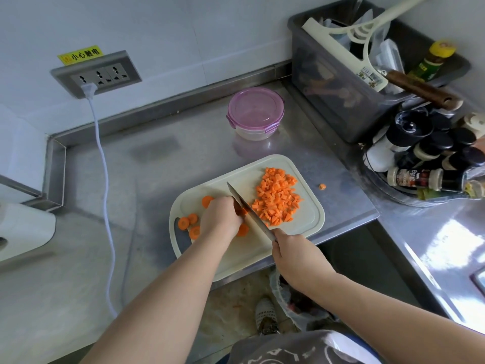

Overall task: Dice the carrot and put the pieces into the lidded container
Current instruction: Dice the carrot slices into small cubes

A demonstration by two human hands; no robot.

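Right grip (296, 256) clamps knife (253, 215) handle, blade running diagonally far-left from it. Left grip (223, 216) curled over orange carrot slices (242, 229); diced carrot (275, 198) heaped right of blade.

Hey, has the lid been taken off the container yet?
No, the pink lid is still clipped onto the container, which stands behind the cutting board.

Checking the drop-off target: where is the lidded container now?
Head view: the lidded container stands closed on the counter beyond the cutting board, just left of the grey bin.
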